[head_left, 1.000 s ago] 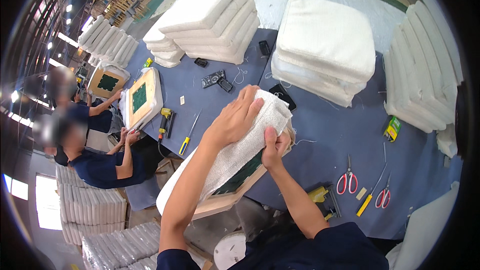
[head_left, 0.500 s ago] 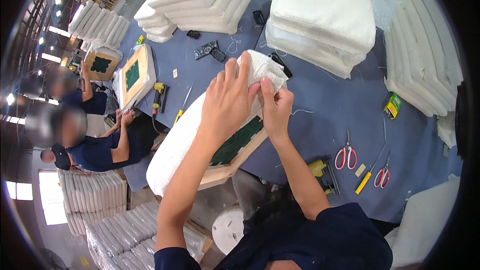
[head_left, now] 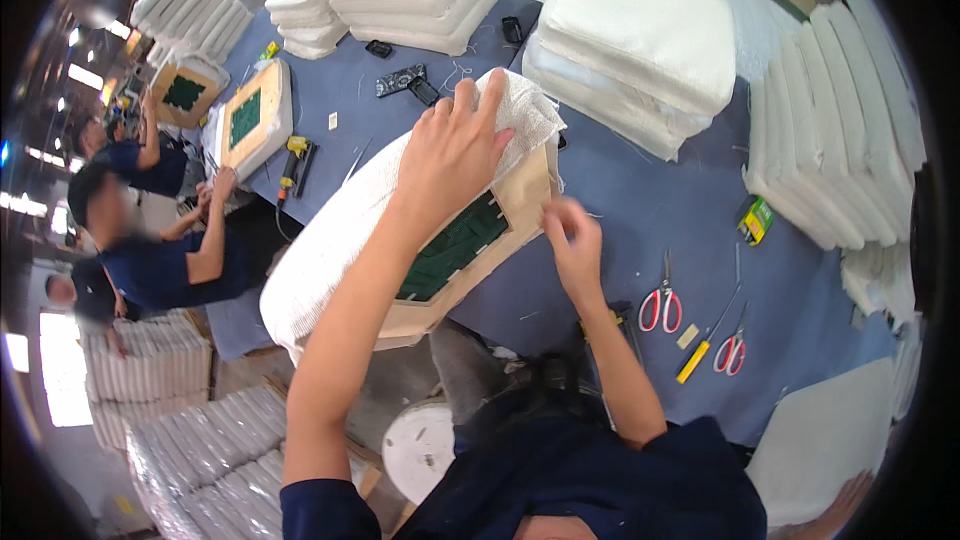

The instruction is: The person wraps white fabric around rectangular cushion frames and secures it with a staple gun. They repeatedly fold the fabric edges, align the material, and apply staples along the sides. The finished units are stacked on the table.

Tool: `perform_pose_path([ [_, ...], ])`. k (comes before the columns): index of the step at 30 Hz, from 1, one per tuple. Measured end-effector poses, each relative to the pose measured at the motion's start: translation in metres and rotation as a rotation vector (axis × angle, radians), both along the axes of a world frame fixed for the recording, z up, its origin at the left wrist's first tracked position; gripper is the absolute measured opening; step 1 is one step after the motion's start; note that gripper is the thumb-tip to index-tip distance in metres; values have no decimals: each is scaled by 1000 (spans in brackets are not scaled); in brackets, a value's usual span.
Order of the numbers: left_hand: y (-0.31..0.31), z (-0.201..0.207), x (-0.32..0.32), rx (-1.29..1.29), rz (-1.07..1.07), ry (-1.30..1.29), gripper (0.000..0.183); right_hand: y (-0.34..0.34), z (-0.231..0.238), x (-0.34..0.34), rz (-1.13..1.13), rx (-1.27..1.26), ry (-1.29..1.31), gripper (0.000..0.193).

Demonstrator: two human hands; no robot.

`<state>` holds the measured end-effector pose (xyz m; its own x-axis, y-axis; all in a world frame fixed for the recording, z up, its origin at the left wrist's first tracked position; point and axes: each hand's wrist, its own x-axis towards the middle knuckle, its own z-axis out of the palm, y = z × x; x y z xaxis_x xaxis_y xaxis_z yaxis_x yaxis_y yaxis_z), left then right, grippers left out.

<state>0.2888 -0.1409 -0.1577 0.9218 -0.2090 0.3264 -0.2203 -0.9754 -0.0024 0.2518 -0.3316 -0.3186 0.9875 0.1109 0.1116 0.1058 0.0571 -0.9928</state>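
A white fabric-covered seat cushion [head_left: 335, 235] stands tilted on its edge in front of me, its wooden base frame [head_left: 525, 195] and dark green middle panel [head_left: 450, 250] facing me. My left hand [head_left: 447, 155] holds its upper edge, fingers reaching over the white cover and thumb on the near side. Just right of the frame's corner is my right hand [head_left: 574, 245], apart from the cover. Its fingers are curled and pinched together; whether a thread or anything else is between them is hidden.
Red-handled scissors [head_left: 661, 308], a second pair [head_left: 731, 353] and a yellow-handled tool [head_left: 692, 362] lie on the blue-grey table [head_left: 640, 210]. White cushion stacks [head_left: 640, 25] line its far side. At left, co-workers [head_left: 165, 255] handle another cushion [head_left: 255, 120]. Another person's hand [head_left: 850, 505] shows lower right.
My right hand has left the cover's corner and moved down and right. My left hand stays on the upper edge. More of the wooden frame shows at the corner.
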Motion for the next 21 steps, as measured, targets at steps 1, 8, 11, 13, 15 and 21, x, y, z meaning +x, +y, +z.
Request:
perform_pose_path([
  [1, 4, -2, 2, -5, -4, -2, 64, -29, -37, -24, 1, -133, 13, 17],
  [8, 24, -17, 9, -33, -4, -56, 61, -171, -192, -202, -205, -967, 316, 83],
  [11, 24, -18, 9, -38, 2, -63, 60, -166, -190, -201, -155, -1026, 445, 88],
  [13, 22, -20, 8, -48, 16, -62, 60, -168, -198, -189, -92, -1044, 434, 90],
  [15, 22, -21, 9, -44, 11, -65, 62, -180, -201, -172, 31, -1032, 452, 92],
  [21, 26, -27, 12, -19, 12, -55, 65, -166, -138, -89, 232, -472, 439, 37],
])
